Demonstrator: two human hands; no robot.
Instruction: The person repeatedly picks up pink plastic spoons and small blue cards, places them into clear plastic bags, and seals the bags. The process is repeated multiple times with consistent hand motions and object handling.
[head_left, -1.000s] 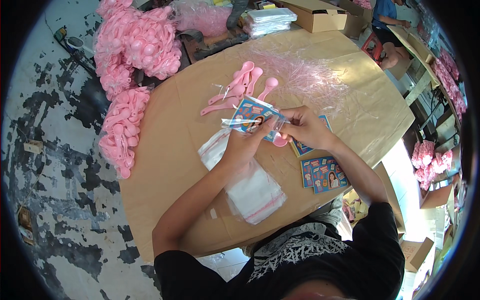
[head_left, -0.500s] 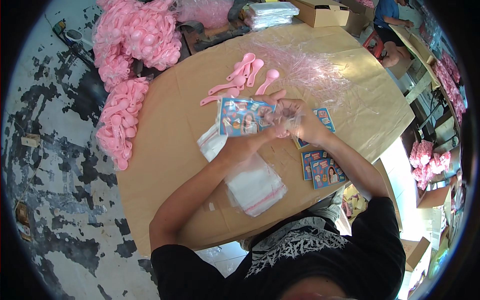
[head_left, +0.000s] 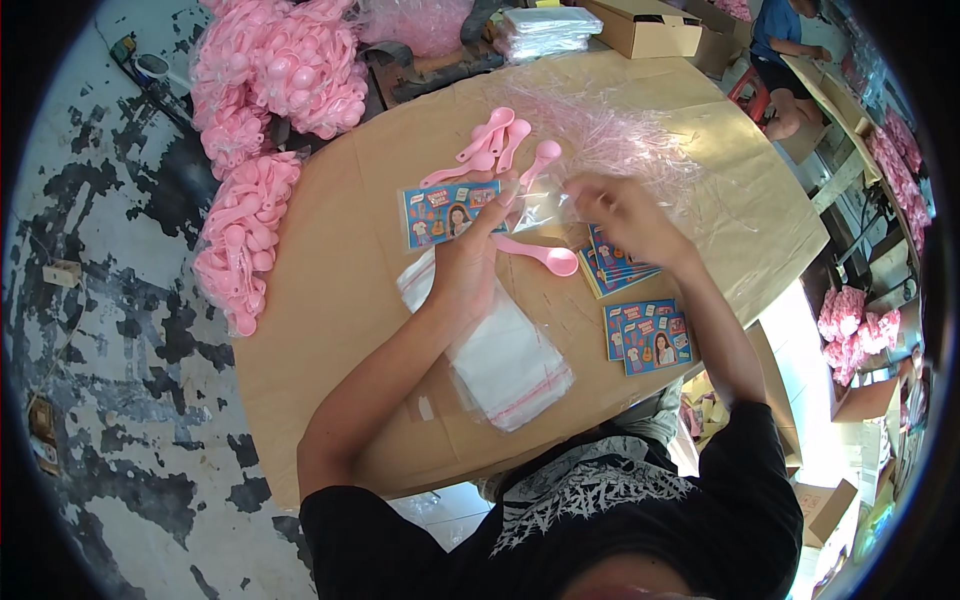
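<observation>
My left hand (head_left: 472,255) is closed on a clear plastic bag (head_left: 545,205) with a blue printed card (head_left: 432,222) inside, left of the fingers. A pink spoon (head_left: 560,262) sticks out to the right from beneath this hand; its handle end is hidden, so I cannot tell whether the hand grips it. Close to the bag's right end is my right hand (head_left: 640,225), its fingers curled and smeared by motion. Below the left hand lies a stack of clear bags (head_left: 510,370) with pinkish strips. Several pink spoons (head_left: 497,140) lie beyond the hands.
Blue cards lie in a stack (head_left: 605,265) and a smaller group (head_left: 655,340) at the right. Clear pinkish plastic strips (head_left: 620,130) spread over the far tabletop (head_left: 340,250). Bulging bags of pink spoons (head_left: 285,70) stand at the left. A cardboard box (head_left: 650,28) and a seated person (head_left: 780,50) are farther back.
My hands have drawn apart, the right one moving right. The bag and card have shifted left and up. A pink spoon has come into view under my left hand.
</observation>
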